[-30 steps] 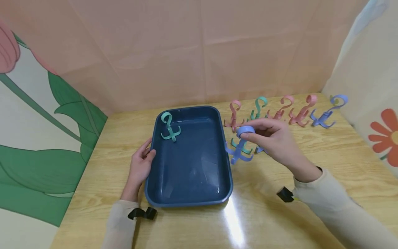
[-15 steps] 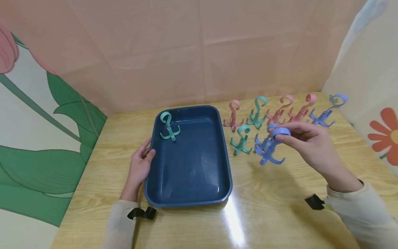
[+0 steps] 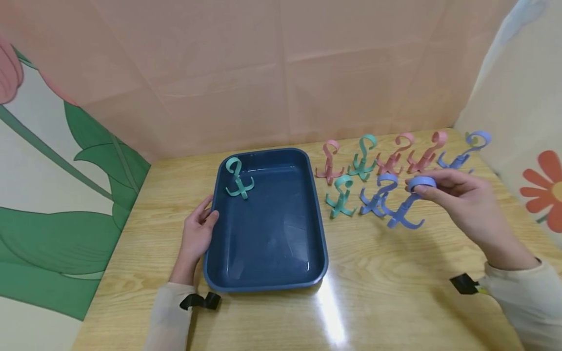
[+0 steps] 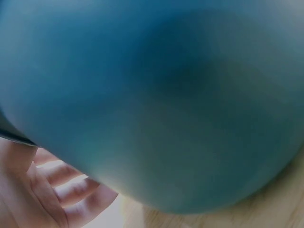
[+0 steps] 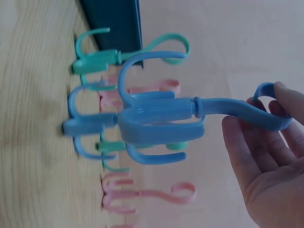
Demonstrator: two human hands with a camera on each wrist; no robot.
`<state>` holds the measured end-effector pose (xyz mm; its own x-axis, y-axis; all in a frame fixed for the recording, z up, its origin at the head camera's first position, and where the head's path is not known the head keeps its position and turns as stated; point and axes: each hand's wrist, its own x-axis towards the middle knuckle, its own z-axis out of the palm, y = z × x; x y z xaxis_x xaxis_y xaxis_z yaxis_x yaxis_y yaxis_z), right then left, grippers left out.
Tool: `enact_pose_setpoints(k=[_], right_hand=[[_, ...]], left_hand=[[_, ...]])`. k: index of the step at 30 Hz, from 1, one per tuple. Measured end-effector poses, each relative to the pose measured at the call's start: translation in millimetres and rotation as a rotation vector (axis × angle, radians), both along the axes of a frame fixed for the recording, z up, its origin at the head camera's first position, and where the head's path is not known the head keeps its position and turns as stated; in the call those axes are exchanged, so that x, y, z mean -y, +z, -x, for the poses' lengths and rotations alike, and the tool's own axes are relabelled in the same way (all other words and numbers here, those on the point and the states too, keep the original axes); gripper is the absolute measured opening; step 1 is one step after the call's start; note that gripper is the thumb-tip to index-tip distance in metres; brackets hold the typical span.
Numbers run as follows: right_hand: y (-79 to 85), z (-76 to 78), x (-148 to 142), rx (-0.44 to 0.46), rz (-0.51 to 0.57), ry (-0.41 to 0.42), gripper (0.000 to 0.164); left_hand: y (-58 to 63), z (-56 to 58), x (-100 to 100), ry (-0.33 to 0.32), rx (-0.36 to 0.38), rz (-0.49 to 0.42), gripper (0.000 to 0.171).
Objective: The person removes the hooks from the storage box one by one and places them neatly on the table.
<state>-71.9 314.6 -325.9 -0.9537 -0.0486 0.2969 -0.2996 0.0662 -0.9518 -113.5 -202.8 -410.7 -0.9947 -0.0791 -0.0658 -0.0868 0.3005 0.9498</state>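
Observation:
My left hand [image 3: 198, 233] holds the left side of a dark blue tray [image 3: 323, 229], its thumb at the rim and its fingers along the outer wall. In the left wrist view the tray wall [image 4: 156, 104] covers most of the picture. A green hook hanger [image 3: 239, 183] stands in the tray's far left corner. My right hand [image 3: 471, 209] pinches a blue hook hanger [image 3: 403, 213] by its curled top, with its prongs pointing down above the table. The right wrist view has this blue hanger [image 5: 156, 111] close up, the hand at right.
Several hook hangers stand right of the tray. Nearer are a green hanger [image 3: 340, 200] and a blue hanger [image 3: 374, 200]; behind are a pink hanger [image 3: 330, 165], a green hanger [image 3: 363, 161], more pink ones and another blue hanger [image 3: 458, 160]. A peach-coloured sheet [image 3: 281, 78] hangs behind the table.
My right hand has moved right with the blue hanger, from beside the tray's right edge to right of the near blue hanger. The left hand and tray have stayed put.

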Motion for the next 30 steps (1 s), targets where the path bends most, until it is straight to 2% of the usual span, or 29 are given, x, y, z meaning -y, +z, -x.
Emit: enact_pose_setpoints(k=[8,18,27,30], right_hand=[[-9.6,1.8,-25,0.033,-0.068,-0.017,0.024],[-17.1,8.7,-50,0.183,-0.383,-0.203,0.030],[-22.2,24.7,-65,0.275,-0.437,-0.224,0.041],[-25.0,31.1,-68,0.270,-0.416,-0.201,0.040]], left_hand=[[2.5,-0.4,-2,-0.003,0.002,-0.005,0.049],[-1.9,1.9,1,0.002,-0.018,0.001,0.048],[-4.3,2.5,1,0.004,-0.018,-0.004,0.048],[-4.6,2.6,1,0.008,-0.016,0.003,0.048]])
